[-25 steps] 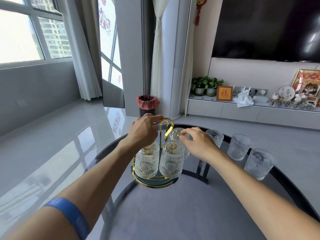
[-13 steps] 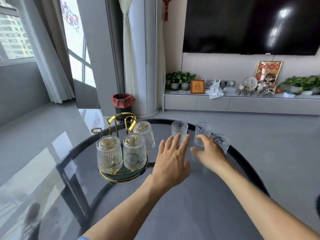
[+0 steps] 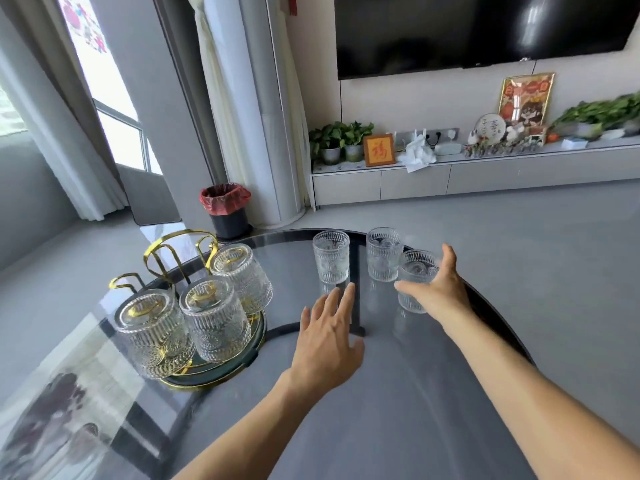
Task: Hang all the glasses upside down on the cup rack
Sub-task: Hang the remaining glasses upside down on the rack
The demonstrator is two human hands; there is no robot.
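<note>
The gold cup rack (image 3: 173, 252) stands on a round green tray at the table's left. Three ribbed glasses hang upside down on it: one at the front left (image 3: 152, 332), one in the middle (image 3: 214, 318), one behind (image 3: 242, 277). Three more glasses stand upright at the far side: left (image 3: 330, 256), middle (image 3: 382, 254) and right (image 3: 414, 271). My right hand (image 3: 434, 291) is open, its thumb and fingers spread around the right glass, not closed on it. My left hand (image 3: 329, 341) hovers flat and open over the table, just short of the left upright glass.
The round dark glass table (image 3: 398, 393) curves away close behind the upright glasses. A black bin with a red liner (image 3: 225, 211) stands on the floor beyond. A low TV cabinet (image 3: 485, 174) with plants and ornaments runs along the far wall.
Both hands left the rack and swung right toward the upright glasses. My right hand has reached the rightmost glass; my view turned right too.
</note>
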